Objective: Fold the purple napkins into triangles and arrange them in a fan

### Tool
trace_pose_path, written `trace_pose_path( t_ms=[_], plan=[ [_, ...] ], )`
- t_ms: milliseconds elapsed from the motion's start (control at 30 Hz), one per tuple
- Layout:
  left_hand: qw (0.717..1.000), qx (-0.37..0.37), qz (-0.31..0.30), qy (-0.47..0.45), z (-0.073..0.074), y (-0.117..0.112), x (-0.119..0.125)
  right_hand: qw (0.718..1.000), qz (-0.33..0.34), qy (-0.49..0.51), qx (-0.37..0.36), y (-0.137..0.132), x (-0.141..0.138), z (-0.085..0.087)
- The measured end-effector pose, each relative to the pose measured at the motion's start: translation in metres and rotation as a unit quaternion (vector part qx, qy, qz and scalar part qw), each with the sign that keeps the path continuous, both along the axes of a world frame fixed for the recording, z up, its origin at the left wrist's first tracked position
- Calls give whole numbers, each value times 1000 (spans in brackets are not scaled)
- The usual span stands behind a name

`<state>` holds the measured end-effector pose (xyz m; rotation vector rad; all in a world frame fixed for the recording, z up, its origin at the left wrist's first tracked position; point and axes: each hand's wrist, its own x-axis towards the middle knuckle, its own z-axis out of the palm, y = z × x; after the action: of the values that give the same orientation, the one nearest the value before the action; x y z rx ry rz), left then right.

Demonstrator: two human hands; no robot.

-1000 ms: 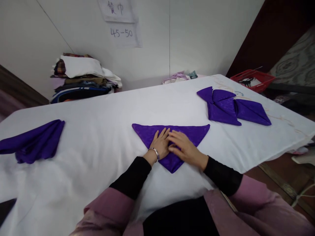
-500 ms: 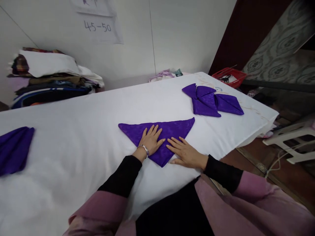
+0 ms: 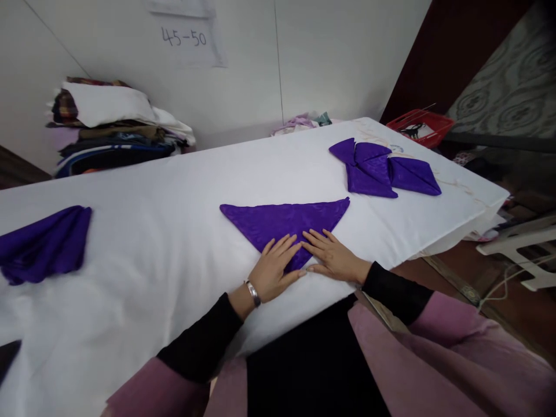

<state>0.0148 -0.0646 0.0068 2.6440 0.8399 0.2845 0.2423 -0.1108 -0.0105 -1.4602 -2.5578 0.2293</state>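
Observation:
A purple cloth folded into a triangle (image 3: 286,220) lies on the white-covered table (image 3: 174,231), its long edge away from me and its point towards me. My left hand (image 3: 275,268) rests flat on the left side near that point, fingers stretched out; a silver bracelet is on the wrist. On the right side my right hand (image 3: 332,256) lies flat too, with the fingers spread on the cloth. The two hands nearly meet, and they partly cover the near corner. Neither hand grips anything.
Several folded purple cloths (image 3: 371,168) lie together at the far right of the table. Another purple cloth (image 3: 47,246) lies loosely at the left. Behind the table are a stack of clothes (image 3: 117,136) and a red basket (image 3: 428,128). A white stool (image 3: 525,249) stands at right.
My left hand has slid from the middle of the triangle down towards its near corner. My right hand has shifted little on the cloth. The camera view has turned slightly left.

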Motion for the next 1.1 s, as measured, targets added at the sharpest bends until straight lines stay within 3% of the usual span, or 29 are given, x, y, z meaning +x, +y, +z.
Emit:
trace_pose_path(
  t_ms=[167,333,700,933,1100],
  plan=[
    [996,83,30,-2,-14,-22,-16,1000,6,-20,11,0,1,-3],
    [989,137,41,26,-23,-20,-2,999,4,-34,23,0,1,-4],
    [992,92,3,88,-27,-21,-1,999,4,-25,22,-5,-6,2],
    [992,100,2,80,-24,-21,0,995,94,23,-8,-19,-33,7],
    [991,110,-2,75,-25,-18,-2,998,60,3,-19,-15,-21,3]
  ],
)
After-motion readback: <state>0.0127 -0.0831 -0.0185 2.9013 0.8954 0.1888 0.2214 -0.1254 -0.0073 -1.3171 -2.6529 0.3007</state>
